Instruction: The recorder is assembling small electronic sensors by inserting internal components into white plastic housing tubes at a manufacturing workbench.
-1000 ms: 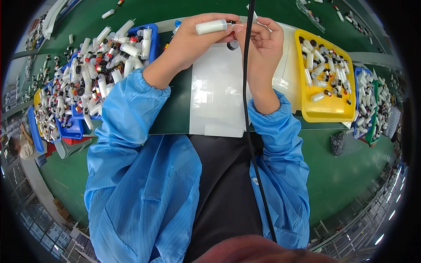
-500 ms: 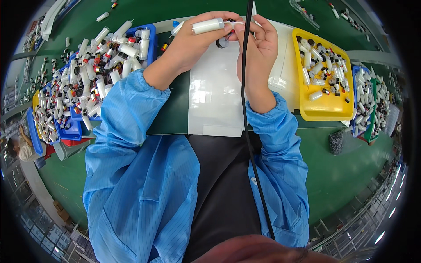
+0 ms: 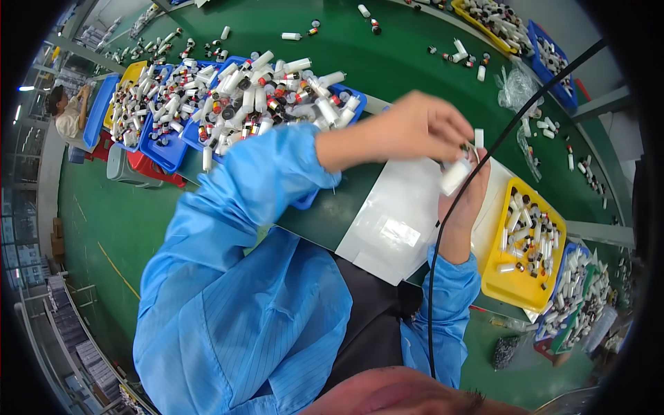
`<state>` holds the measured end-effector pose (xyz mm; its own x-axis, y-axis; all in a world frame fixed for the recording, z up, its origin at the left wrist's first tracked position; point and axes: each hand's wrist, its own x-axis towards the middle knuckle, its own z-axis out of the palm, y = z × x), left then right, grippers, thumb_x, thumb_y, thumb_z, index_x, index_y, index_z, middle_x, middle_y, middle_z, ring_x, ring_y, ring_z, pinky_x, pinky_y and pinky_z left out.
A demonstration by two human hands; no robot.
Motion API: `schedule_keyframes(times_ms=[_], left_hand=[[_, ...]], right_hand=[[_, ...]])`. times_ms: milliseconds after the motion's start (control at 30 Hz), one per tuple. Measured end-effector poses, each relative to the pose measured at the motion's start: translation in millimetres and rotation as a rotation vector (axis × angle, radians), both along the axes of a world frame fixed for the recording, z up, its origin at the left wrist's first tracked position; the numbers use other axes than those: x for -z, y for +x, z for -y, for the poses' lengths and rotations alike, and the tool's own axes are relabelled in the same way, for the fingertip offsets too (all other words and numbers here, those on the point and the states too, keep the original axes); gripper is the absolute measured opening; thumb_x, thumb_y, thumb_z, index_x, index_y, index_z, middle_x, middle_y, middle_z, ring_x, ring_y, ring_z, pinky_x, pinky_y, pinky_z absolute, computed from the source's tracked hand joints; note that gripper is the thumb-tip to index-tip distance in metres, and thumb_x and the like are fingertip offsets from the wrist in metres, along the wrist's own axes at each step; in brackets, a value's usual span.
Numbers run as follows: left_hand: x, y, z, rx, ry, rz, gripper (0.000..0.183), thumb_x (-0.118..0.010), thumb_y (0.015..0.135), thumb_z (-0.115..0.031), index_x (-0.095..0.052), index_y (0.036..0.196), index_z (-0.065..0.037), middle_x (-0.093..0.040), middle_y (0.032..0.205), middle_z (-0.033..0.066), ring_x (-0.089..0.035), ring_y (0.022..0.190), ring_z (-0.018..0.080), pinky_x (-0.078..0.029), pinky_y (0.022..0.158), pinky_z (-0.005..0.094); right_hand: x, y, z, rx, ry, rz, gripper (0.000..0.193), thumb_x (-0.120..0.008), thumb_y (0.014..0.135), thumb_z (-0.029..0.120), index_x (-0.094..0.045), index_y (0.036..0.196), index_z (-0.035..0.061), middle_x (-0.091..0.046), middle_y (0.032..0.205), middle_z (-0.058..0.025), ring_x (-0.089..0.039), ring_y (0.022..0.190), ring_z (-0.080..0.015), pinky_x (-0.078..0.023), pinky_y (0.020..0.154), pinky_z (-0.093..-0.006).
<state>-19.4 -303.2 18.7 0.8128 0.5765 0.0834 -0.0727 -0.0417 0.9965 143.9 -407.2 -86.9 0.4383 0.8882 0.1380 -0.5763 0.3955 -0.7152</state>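
My left hand, slightly blurred, reaches across with its fingers bent and their tips closed together beside my right hand. What those fingertips pinch is too small and blurred to name. My right hand is palm up, its fingers partly hidden by the left hand and a black cable. A white plastic cylinder lies tilted against the right hand's fingers, below the left fingertips. Both hands are over the right end of a glossy white sheet on the green table. Blue sleeves cover both forearms.
Blue trays heaped with white cylinders and small red and black parts stand at left. A yellow tray with similar pieces stands at right. The black cable crosses the view. Plastic film and loose pieces lie farther back.
The view has turned, shifting trays and table around the frame. The white cylinder, earlier in my left hand, now sits lower, against my right hand. My left hand is now above it.
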Motion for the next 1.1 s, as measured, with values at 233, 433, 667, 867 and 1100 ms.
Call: schedule_keyframes(times_ms=[233,433,667,867,1100], left_hand=[[35,-39,-193,-0.2,0.816,-0.784,0.055,-0.074,0.083,-0.023,-0.058,0.129,0.002,-0.073,0.106,0.015,-0.072,0.093,0.0237,-0.056,0.082,0.0346],[90,-156,-351,0.0,0.878,-1.437,0.054,-0.067,0.081,-0.016,-0.058,0.133,-0.005,-0.06,0.13,0.0236,-0.06,0.117,0.0398,-0.048,0.099,0.0447],[82,-217,-338,-0.14,0.99,-1.485,0.035,-0.072,0.08,-0.027,-0.072,0.109,-0.007,-0.07,0.111,0.0181,-0.066,0.101,0.0367,-0.051,0.09,0.0436],[-31,-167,-277,-0.427,0.829,-0.991,0.04,-0.066,0.087,-0.041,-0.072,0.095,-0.002,-0.07,0.085,0.0086,-0.066,0.081,0.0217,-0.052,0.076,0.0381],[-43,-67,-102,-0.2,-0.017,-0.165,0.046,-0.054,0.099,-0.043,-0.061,0.123,-0.004,-0.065,0.121,0.0081,-0.059,0.114,0.0176,-0.041,0.101,0.0353]], right_hand=[[9,-4,-4,0.269,-0.244,0.172,0.009,-0.063,0.097,0.01,-0.058,0.1,0.0051,-0.053,0.076,0.001,-0.045,0.064,-0.0048,-0.037,0.06,-0.0207],[2,-6,4,0.288,-0.176,0.286,0.008,-0.061,0.095,0.004,-0.054,0.095,0.0062,-0.051,0.076,0.0039,-0.043,0.065,-0.003,-0.033,0.057,-0.0184],[8,0,8,0.315,-0.181,0.343,0.009,-0.063,0.094,0.004,-0.054,0.095,0.006,-0.05,0.077,0.0055,-0.041,0.065,-0.0019,-0.031,0.058,-0.0182],[2,-3,7,0.342,-0.154,0.374,0.018,-0.067,0.09,-0.001,-0.055,0.103,0.0032,-0.056,0.085,0.0013,-0.051,0.077,-0.0053,-0.042,0.071,-0.0189],[-19,-16,-1,0.381,0.091,0.955,0.092,-0.081,0.075,0.005,-0.025,0.149,0.0025,-0.056,0.135,-0.019,-0.054,0.121,-0.0269,-0.043,0.096,-0.0379]])
